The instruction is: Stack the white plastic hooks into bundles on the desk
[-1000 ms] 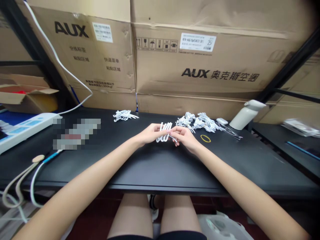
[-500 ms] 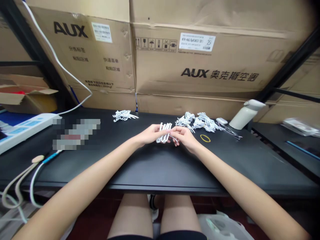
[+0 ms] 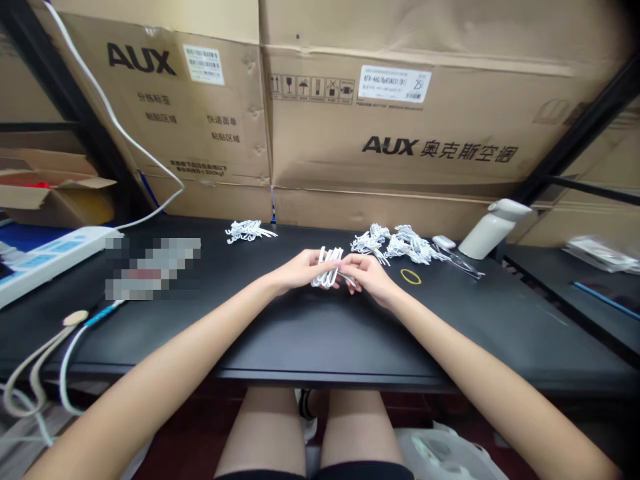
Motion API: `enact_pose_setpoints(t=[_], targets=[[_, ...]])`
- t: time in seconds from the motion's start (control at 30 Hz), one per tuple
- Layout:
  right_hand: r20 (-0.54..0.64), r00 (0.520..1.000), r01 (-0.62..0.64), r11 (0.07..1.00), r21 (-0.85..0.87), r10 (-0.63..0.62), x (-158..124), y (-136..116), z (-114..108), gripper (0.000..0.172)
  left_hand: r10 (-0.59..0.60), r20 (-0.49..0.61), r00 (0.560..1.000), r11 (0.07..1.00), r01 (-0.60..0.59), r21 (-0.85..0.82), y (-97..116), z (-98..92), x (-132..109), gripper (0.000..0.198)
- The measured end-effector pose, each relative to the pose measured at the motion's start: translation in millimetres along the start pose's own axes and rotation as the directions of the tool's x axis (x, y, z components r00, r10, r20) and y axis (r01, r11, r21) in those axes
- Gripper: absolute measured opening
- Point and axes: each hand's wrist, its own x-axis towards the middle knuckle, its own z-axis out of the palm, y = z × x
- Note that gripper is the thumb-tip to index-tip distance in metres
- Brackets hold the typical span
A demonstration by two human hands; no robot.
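Observation:
Above the middle of the black table (image 3: pixel 320 340), my left hand (image 3: pixel 299 269) is closed around a bundle of white hooks (image 3: pixel 327 275), their curved ends standing above and below the thumb. My right hand (image 3: pixel 371 275) meets it from the right. Its thumb and fingers pinch a white hook that sticks out at the bundle's right side; the fingertips are partly hidden. Behind the right hand lie piles of similar white hooks (image 3: pixel 410 245). A smaller pile of hooks (image 3: pixel 249 231) is farther left. A yellow rubber band (image 3: pixel 411 277) lies right of my right hand.
A pale bottle (image 3: pixel 493 230) stands at the back right, beside a pair of glasses (image 3: pixel 463 263). On the left are a white power strip (image 3: pixel 55 257), a blurred-out object (image 3: pixel 155 267) and looped cables (image 3: pixel 65 360). Large cardboard boxes (image 3: pixel 320 153) wall off the back.
Both hands stay in nearly the same place. The hooks in the left hand have shifted and tilted slightly, and the right fingers have moved a little at the bundle's edge.

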Motion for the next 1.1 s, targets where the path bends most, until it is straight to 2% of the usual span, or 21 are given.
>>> enact_pose_setpoints(t=[0.6,0.8,0.93,1.1], targets=[[-0.006,1.0,-0.004,0.999,-0.033,0.003,-1.9,-4.8,0.9,0.03,0.06,-0.079,0.995,0.998,-0.057,0.037,-1.8,-0.6,2.0,0.041],[0.086,0.995,-0.038,0.998,-0.043,0.042,-1.9,-3.7,0.3,0.036,0.08,-0.146,0.986,0.997,-0.077,0.024,1.6,2.6,1.0,0.041],[0.162,0.986,-0.047,0.999,-0.016,0.049,-2.2,-2.5,-0.3,0.037,0.123,-0.114,0.986,0.99,-0.115,0.078,1.1,1.0,0.8,0.038],[0.192,0.98,-0.046,0.999,-0.001,0.046,-2.8,-4.2,-0.9,0.038,0.156,-0.032,0.987,0.981,-0.151,0.122,0.9,0.0,1.8,0.039]])
